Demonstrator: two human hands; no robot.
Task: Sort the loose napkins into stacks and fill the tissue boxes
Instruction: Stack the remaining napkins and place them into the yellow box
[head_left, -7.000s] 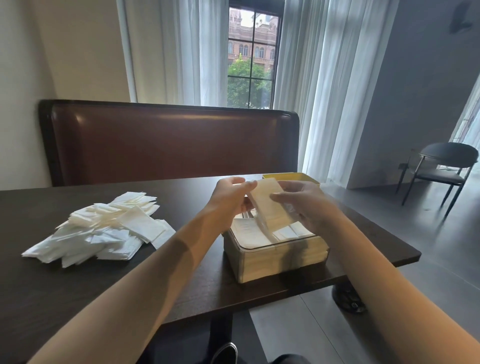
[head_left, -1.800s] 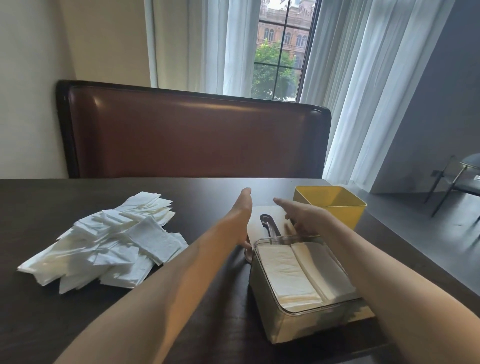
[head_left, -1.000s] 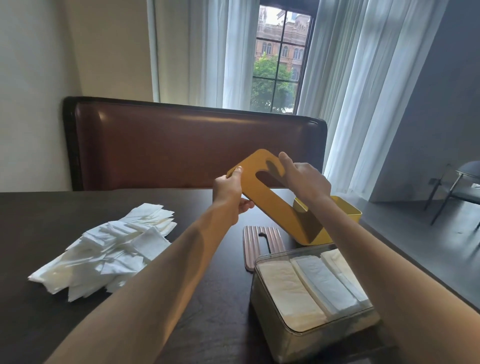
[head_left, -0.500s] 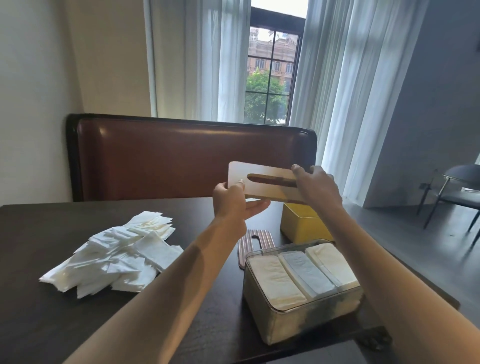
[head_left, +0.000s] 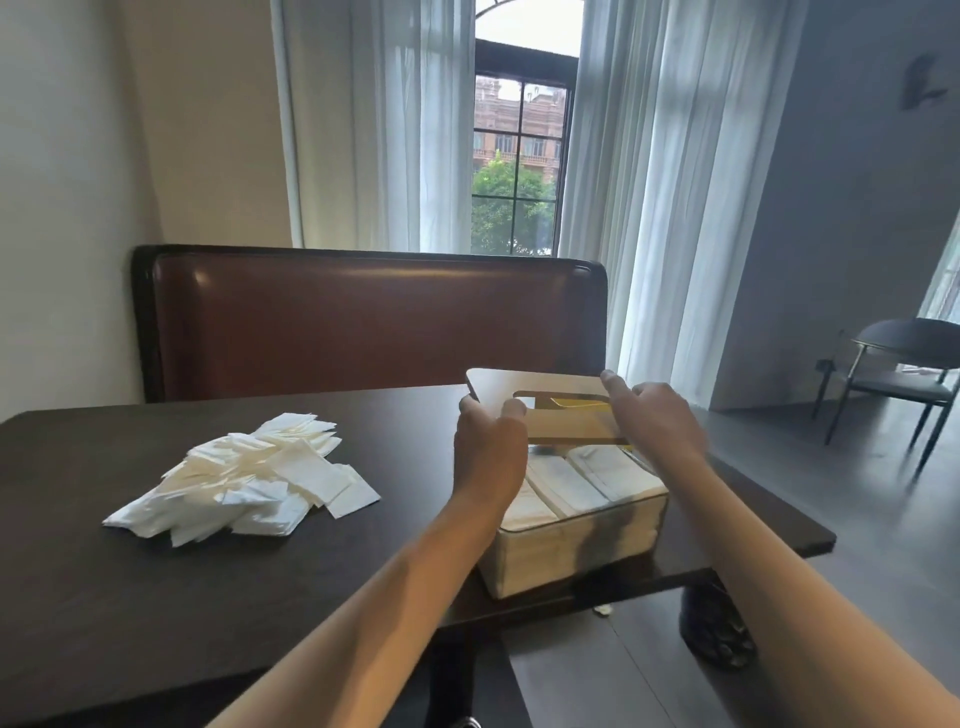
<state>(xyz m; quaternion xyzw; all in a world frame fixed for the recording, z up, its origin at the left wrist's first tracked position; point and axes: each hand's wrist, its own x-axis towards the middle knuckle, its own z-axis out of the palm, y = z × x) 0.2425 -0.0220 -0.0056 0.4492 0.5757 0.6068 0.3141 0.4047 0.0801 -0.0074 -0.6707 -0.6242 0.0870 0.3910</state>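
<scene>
lid (head_left: 550, 402): flat wooden board, oblong slot, held level over clear tissue box (head_left: 576, 545) | left hand (head_left: 485, 452) grasps 9 o'clock edge | right hand (head_left: 657, 421) grasps 3 o'clock edge

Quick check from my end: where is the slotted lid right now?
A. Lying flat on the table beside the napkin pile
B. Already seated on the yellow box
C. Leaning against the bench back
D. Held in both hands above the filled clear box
D: the left hand and right hand hold the slotted lid by its ends, roughly level, above the clear box packed with napkins.
</scene>
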